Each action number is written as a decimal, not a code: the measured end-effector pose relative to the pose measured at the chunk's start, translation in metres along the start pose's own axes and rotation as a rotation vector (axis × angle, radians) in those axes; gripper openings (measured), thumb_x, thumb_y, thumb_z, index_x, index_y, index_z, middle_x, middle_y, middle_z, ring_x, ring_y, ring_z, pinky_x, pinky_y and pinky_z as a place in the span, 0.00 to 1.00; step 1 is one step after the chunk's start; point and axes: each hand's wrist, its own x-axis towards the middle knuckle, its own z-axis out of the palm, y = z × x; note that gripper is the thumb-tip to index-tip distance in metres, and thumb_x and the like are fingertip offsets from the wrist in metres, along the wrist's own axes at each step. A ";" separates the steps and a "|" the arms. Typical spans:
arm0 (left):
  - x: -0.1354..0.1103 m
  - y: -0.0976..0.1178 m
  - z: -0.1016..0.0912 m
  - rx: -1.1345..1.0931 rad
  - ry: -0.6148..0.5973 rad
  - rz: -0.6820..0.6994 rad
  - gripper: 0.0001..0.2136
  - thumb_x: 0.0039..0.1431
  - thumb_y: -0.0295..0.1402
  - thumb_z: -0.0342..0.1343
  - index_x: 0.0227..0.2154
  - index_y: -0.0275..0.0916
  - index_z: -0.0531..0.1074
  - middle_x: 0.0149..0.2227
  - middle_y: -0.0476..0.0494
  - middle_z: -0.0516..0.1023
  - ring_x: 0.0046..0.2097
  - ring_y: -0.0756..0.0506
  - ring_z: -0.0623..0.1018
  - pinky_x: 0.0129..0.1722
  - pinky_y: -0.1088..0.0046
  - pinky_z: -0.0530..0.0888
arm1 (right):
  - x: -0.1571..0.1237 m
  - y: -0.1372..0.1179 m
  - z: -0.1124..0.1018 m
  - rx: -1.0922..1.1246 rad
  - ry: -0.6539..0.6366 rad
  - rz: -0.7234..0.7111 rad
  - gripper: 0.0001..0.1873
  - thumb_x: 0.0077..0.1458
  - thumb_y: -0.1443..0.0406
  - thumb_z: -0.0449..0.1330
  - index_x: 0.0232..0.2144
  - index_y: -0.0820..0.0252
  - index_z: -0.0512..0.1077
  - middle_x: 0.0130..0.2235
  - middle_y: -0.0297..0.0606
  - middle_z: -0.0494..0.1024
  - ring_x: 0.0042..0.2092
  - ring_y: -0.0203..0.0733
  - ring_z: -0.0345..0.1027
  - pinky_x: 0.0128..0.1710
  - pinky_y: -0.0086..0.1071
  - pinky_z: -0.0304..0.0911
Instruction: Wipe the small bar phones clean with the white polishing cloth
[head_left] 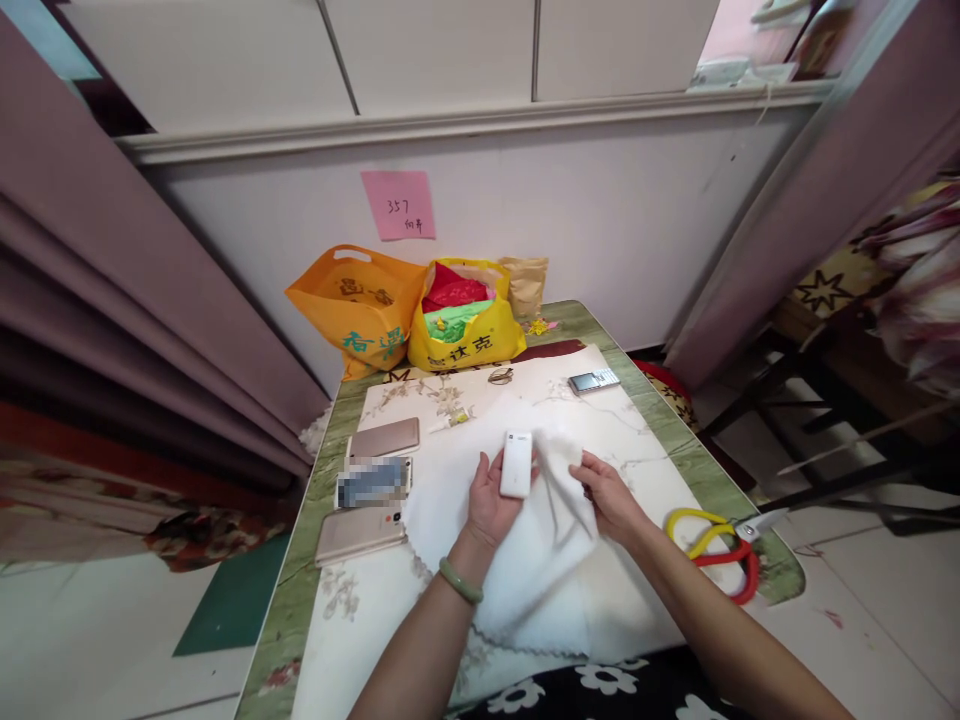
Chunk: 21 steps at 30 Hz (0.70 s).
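My left hand (491, 500), with a green bangle on its wrist, holds a small white phone (516, 463) upright in its palm. A dark square and faint lettering mark the phone's top end. My right hand (606, 492) pinches a fold of white cloth (536, 590), lifted just right of the phone. Under both hands the rest of the cloth spreads over the table, its scalloped edge toward me. Several phones lie left of the cloth, among them a rose-gold phone (386, 437) and a gold phone (358, 535).
Large scissors (716, 545) with yellow and red handles lie at the right edge. A silver keypad phone (594, 381), a small tube (452, 420) and glasses (500, 376) lie farther back. An orange bag (360, 310) and a filled yellow bag (469, 335) stand by the wall.
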 end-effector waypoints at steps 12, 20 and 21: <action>0.005 0.000 -0.013 0.025 -0.011 0.012 0.19 0.63 0.42 0.49 0.51 0.37 0.71 0.49 0.37 0.78 0.52 0.39 0.76 0.56 0.55 0.66 | -0.012 -0.008 0.019 -0.923 0.009 -0.700 0.21 0.60 0.59 0.53 0.54 0.58 0.69 0.39 0.41 0.77 0.28 0.36 0.68 0.31 0.31 0.67; 0.004 -0.002 -0.011 -0.044 -0.006 -0.013 0.21 0.63 0.44 0.49 0.51 0.34 0.71 0.46 0.36 0.79 0.53 0.39 0.75 0.59 0.59 0.63 | 0.000 -0.004 0.009 -1.185 0.026 -0.839 0.18 0.64 0.61 0.50 0.53 0.55 0.70 0.49 0.42 0.76 0.49 0.45 0.71 0.50 0.41 0.66; 0.004 -0.002 -0.010 -0.043 0.000 -0.010 0.21 0.63 0.44 0.49 0.50 0.34 0.71 0.46 0.36 0.79 0.52 0.40 0.75 0.58 0.60 0.64 | -0.001 -0.002 0.007 -1.255 -0.031 -0.881 0.20 0.64 0.61 0.50 0.56 0.55 0.68 0.53 0.43 0.74 0.54 0.47 0.67 0.54 0.44 0.63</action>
